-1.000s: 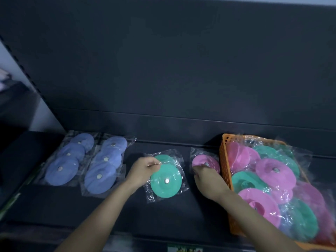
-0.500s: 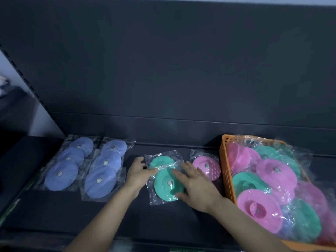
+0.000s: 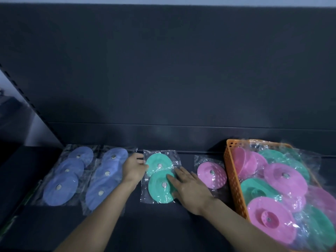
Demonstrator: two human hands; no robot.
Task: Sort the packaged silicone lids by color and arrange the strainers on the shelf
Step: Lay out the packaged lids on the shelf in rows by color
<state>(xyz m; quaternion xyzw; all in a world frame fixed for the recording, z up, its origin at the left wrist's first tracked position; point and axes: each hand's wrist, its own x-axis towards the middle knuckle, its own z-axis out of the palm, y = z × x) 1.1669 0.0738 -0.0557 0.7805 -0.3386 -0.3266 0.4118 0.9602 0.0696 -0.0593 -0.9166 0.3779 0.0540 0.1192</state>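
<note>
Two packaged green lids (image 3: 157, 176) lie overlapping on the dark shelf (image 3: 163, 224). My left hand (image 3: 134, 168) touches the left edge of their plastic wrap, fingers curled against it. My right hand (image 3: 189, 188) rests flat on the nearer green lid, fingers spread. Two rows of packaged blue lids (image 3: 62, 176) (image 3: 107, 176) sit to the left. A single packaged pink lid (image 3: 211, 175) lies to the right, beside the orange basket (image 3: 233, 179).
The orange basket at the right holds several wrapped pink and green lids (image 3: 285, 176). The shelf's dark back panel (image 3: 163, 79) rises behind everything. A slotted upright (image 3: 21, 91) slants at the far left.
My right hand left the pink lid and moved left onto the green lids. The green packages have shifted back toward the rear of the shelf, with my left hand following at their left edge.
</note>
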